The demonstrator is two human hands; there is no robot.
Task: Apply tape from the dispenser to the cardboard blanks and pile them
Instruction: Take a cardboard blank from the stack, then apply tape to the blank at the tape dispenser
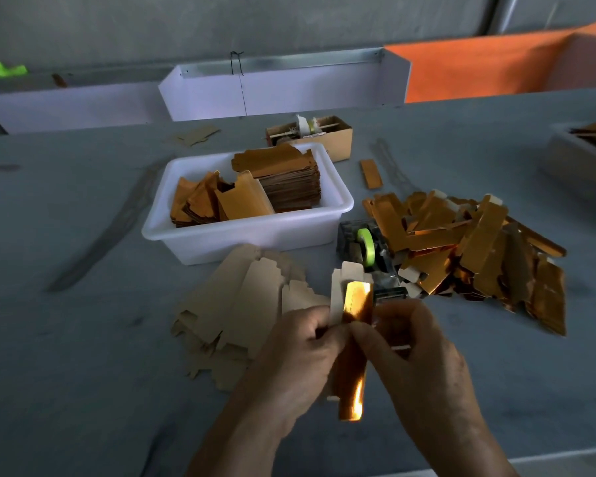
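Observation:
Both hands hold one gold-foil cardboard blank (pixel 353 342) upright above the grey table (pixel 83 373). My left hand (pixel 296 356) pinches its left edge and my right hand (pixel 420 352) pinches its right side. Just beyond the blank stands the tape dispenser (pixel 369 249) with a green roll. A loose heap of folded gold blanks (pixel 472 253) lies to the right of the dispenser. Flat blanks with their plain brown side up (pixel 241 311) are spread to the left of my hands.
A white plastic tub (pixel 255 232) behind the flat blanks holds stacked gold blanks. Farther back sit a small cardboard box (pixel 338 132) with odds and ends, a single gold strip (pixel 371 173), white dividers (pixel 283 87) and an orange panel (pixel 496 67). Another tray (pixel 578 149) is at the right edge.

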